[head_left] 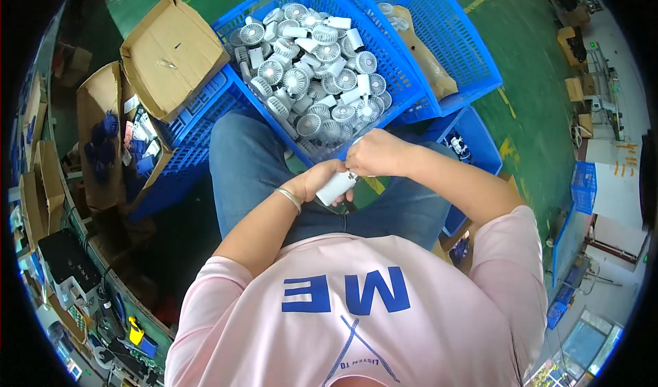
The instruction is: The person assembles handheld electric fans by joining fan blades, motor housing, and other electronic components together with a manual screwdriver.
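Note:
My left hand [321, 177] is wrapped round a white handheld-fan body [335, 189], held tilted above my lap. Its smooth lower end points toward me, and dark openings show near its upper end. Right at that upper end, the fingers of my right hand [378, 152] are closed in a pinch; what they grip is hidden. Just beyond both hands stands a blue plastic crate [404, 78] heaped with small white handheld fans [296, 82], with round grilles and short handles.
A second blue crate [473, 58] with a brown cardboard piece [428, 61] adjoins at the right. To the left, an open cardboard box [175, 58] rests on a blue crate [195, 130]. Another blue bin [483, 140] sits by my right knee. A cluttered bench [103, 263] runs along the left.

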A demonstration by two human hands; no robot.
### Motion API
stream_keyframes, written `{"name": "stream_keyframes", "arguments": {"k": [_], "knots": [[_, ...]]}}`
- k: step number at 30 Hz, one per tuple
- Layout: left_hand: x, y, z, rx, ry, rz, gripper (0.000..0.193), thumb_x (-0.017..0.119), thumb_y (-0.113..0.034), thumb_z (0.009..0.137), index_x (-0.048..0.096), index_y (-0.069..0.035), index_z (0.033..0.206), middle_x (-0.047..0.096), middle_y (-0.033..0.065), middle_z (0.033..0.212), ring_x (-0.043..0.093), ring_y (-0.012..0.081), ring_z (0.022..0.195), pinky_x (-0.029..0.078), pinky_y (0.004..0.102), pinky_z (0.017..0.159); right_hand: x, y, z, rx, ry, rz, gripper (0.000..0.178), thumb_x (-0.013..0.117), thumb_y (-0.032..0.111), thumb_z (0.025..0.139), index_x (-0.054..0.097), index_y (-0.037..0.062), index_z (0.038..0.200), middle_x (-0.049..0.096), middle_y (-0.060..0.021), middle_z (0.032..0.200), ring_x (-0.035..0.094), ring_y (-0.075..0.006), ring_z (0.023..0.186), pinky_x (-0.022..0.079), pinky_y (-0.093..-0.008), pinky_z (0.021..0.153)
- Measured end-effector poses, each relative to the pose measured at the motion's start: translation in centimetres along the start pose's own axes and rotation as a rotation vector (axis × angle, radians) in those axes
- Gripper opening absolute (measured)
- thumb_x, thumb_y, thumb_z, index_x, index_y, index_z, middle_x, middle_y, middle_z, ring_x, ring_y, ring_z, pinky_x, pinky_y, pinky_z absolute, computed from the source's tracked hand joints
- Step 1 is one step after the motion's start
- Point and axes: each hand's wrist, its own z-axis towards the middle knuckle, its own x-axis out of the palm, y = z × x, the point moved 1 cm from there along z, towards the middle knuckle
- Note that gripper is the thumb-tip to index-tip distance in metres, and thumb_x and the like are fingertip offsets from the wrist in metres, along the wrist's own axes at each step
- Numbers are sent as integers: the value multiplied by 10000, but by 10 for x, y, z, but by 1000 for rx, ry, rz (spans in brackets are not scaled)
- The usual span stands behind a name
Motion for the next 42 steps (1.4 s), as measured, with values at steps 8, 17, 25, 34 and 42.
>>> {"name": "stream_keyframes", "arguments": {"k": [8,17,25,34,42], "knots": [[5,6,-4,-39,62,118,352,332,-347,893,518,-57,968,596,126,681,557,191,493,472,303,451,5,12,-5,-138,172,-149,131,612,202,655,634,101,574,620,-78,622,629,-233,581,480,-358,495],[0,-2,-8,3,37,42,343,309,-341,917,480,-59,1012,593,128,673,559,195,484,478,303,441,14,11,-17,-71,-289,-128,133,625,206,689,612,95,761,628,-17,859,621,-187,692,500,-312,570],[2,9,-3,226,-412,560,546,390,-251,896,204,13,1337,586,175,649,603,291,561,497,386,515,-13,10,-14,497,94,-78,542,706,546,641,588,79,890,625,-113,925,619,-307,709,478,-385,573],[18,-7,-13,456,-498,1190,659,440,-270,854,155,54,1351,601,307,838,590,440,797,450,493,756,49,-8,-12,583,166,1092,396,468,389,934,578,14,999,610,-74,866,561,-147,776,461,-304,692],[12,-11,2,615,-567,732,362,439,-244,928,390,3,1187,567,135,695,555,190,559,442,334,522,105,-6,-50,1004,-614,1749,296,419,297,926,604,67,948,606,-61,824,581,-174,768,455,-312,685]]}}
